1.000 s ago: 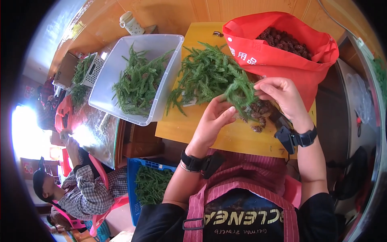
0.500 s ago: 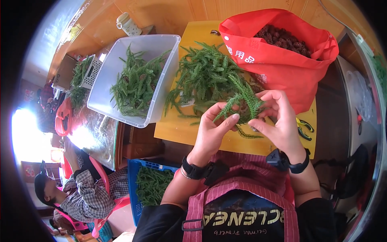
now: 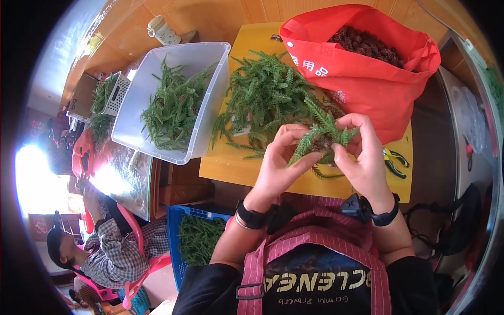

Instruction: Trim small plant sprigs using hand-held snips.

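The left hand (image 3: 283,160) and right hand (image 3: 366,165) hold a green sprig (image 3: 326,128) over the yellow surface (image 3: 231,167). Just beyond lies a pile (image 3: 265,97) of similar greenery; more fills part of the clear tub (image 3: 137,92) to its left. At right, a red bag (image 3: 362,100) stands open with brown cones (image 3: 367,44) inside, and pliers (image 3: 389,153) lie near the right hand. Below the tub, a blue crate (image 3: 171,231) holds greenery. At far left sits a co-worker (image 3: 118,254) in checks.
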`<move>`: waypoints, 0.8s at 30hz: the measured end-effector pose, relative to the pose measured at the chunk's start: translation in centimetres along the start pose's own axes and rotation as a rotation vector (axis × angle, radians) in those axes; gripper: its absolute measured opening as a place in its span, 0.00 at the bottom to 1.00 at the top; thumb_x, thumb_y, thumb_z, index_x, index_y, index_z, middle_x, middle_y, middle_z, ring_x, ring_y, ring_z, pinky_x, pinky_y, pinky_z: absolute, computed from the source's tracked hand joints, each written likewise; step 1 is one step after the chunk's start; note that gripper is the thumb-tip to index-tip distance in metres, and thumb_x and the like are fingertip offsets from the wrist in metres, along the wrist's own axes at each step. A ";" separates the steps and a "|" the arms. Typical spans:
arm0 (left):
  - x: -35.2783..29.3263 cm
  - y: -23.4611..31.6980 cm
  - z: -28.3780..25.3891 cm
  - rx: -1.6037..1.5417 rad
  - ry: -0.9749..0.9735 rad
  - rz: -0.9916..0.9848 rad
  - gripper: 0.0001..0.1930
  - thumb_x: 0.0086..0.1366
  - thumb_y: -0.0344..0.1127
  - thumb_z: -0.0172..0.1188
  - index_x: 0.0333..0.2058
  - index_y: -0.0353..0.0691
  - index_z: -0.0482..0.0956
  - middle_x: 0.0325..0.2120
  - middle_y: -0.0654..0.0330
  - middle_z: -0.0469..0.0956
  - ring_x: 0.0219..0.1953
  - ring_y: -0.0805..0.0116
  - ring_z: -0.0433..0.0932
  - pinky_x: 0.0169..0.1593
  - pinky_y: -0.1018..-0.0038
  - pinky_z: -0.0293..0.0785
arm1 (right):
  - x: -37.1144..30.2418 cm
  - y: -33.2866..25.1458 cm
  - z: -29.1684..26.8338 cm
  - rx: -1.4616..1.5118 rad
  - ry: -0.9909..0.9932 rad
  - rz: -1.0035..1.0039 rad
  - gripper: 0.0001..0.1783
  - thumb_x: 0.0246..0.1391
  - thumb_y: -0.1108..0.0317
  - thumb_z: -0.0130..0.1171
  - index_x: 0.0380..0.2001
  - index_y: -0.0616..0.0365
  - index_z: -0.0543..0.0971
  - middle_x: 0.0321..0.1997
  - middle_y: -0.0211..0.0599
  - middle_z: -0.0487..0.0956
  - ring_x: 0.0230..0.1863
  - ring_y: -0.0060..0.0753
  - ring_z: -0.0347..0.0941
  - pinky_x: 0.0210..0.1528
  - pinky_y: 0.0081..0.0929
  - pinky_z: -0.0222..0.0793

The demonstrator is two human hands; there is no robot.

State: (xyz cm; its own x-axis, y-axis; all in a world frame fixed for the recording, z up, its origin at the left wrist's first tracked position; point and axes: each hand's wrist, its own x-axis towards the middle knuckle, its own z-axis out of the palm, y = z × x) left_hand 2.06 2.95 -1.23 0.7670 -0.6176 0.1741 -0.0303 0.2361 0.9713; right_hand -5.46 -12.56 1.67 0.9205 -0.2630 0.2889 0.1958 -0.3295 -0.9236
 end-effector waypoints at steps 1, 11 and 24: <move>-0.1 -0.1 -0.4 0.001 0.000 0.001 0.17 0.52 0.24 0.62 0.42 0.34 0.73 0.44 0.60 0.64 0.48 0.72 0.67 0.52 0.77 0.65 | 0.0 0.0 -0.2 0.069 -0.006 0.061 0.21 0.47 0.86 0.50 0.46 0.62 0.64 0.41 0.32 0.67 0.38 0.16 0.67 0.38 0.16 0.70; -0.3 -0.3 -1.1 -0.404 -0.251 -0.026 0.09 0.56 0.25 0.59 0.37 0.35 0.72 0.37 0.62 0.71 0.44 0.73 0.69 0.49 0.75 0.65 | 0.1 0.4 -0.9 0.366 -0.116 0.284 0.19 0.51 0.86 0.47 0.46 0.59 0.63 0.36 0.28 0.70 0.34 0.09 0.65 0.31 0.10 0.61; -0.1 -0.6 -0.1 -0.902 -0.176 -0.307 0.09 0.60 0.24 0.51 0.39 0.41 0.66 0.33 0.60 0.73 0.36 0.71 0.71 0.41 0.78 0.65 | 0.1 0.8 -1.4 0.279 -0.084 0.269 0.17 0.51 0.85 0.47 0.44 0.60 0.65 0.35 0.26 0.70 0.34 0.09 0.65 0.34 0.10 0.63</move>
State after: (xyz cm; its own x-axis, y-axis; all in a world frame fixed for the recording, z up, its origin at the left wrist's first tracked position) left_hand 2.04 2.98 -1.85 0.5508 -0.8342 0.0266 0.7145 0.4877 0.5016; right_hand -5.66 -14.09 1.33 0.9737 -0.2272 0.0162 0.0173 0.0031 -0.9998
